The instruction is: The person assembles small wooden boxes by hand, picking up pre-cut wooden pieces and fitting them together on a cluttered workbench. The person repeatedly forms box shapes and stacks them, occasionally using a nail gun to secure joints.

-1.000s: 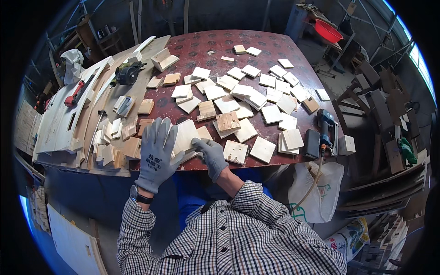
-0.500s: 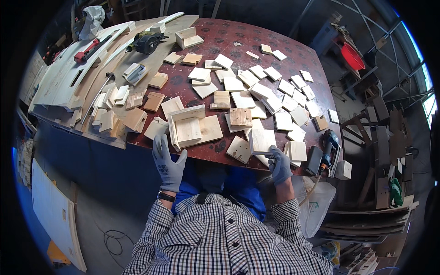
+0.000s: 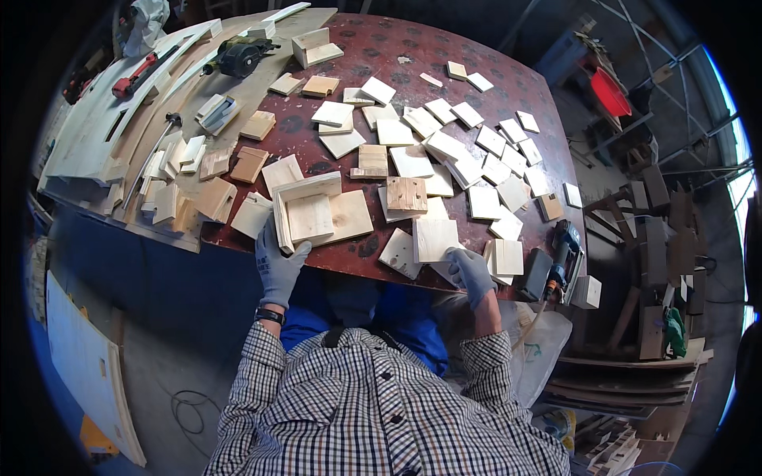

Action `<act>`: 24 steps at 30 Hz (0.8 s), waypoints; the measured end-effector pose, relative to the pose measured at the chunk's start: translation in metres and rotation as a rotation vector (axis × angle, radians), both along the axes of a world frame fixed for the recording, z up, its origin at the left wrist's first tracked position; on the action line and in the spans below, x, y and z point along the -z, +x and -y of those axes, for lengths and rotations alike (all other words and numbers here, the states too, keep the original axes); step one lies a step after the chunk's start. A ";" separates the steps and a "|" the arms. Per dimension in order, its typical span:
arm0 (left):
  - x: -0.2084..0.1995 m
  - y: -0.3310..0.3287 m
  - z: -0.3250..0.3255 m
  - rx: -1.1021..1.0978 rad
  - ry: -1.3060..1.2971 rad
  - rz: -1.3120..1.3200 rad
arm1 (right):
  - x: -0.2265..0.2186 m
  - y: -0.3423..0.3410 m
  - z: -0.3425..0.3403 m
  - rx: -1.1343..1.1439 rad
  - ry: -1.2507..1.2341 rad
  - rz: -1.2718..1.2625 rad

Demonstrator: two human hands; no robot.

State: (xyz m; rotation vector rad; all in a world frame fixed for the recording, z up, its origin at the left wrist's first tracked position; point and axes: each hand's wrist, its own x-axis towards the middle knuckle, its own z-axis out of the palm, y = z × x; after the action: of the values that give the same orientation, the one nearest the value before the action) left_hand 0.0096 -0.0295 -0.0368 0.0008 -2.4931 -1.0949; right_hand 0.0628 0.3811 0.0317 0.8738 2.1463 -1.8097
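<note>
In front of me on the table lies a partly assembled wooden box point(image 3: 310, 218), with upright sides along its left and back. My left hand point(image 3: 279, 268), in a grey glove, grips the box's left side near the front corner; its fingers are partly hidden behind the panel. My right hand point(image 3: 471, 275), gloved too, pinches the lower right corner of a pale square board point(image 3: 435, 239). Beneath and around that board are other wooden squares, including one with dark spots point(image 3: 400, 255). A short stack of small boards point(image 3: 506, 258) stands just right of my right hand.
Many loose wooden squares point(image 3: 393, 132) cover the red table point(image 3: 373, 55). At its right edge lies an air nailer point(image 3: 564, 258) with a hose. A circular saw point(image 3: 241, 57), a hammer point(image 3: 172, 120) and a red tool point(image 3: 135, 77) rest among boards at the left.
My left hand has gone from spread fingers beside the box to gripping its left side. The board in my right hand shows its face more squarely. The whole view has shifted slightly.
</note>
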 end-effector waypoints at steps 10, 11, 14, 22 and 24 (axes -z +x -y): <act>0.003 0.002 -0.002 0.004 -0.085 -0.063 | -0.001 0.001 0.007 0.012 0.539 0.036; -0.001 0.003 0.000 0.007 -0.082 -0.054 | -0.007 0.001 0.012 0.023 0.620 0.020; -0.005 0.002 -0.002 0.026 -0.121 -0.075 | -0.022 0.002 0.032 0.062 1.000 -0.292; -0.015 0.000 -0.003 0.020 -0.058 0.027 | -0.034 -0.061 0.184 -0.557 0.627 -0.620; -0.013 -0.004 -0.003 0.016 -0.089 0.040 | -0.015 -0.093 0.204 -0.706 0.810 -0.348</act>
State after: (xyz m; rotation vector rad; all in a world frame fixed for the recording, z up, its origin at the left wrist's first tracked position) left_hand 0.0056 -0.0266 -0.0240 -0.0237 -2.5797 -0.9990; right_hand -0.0303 0.1771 0.0463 -0.1689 2.9242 -0.7702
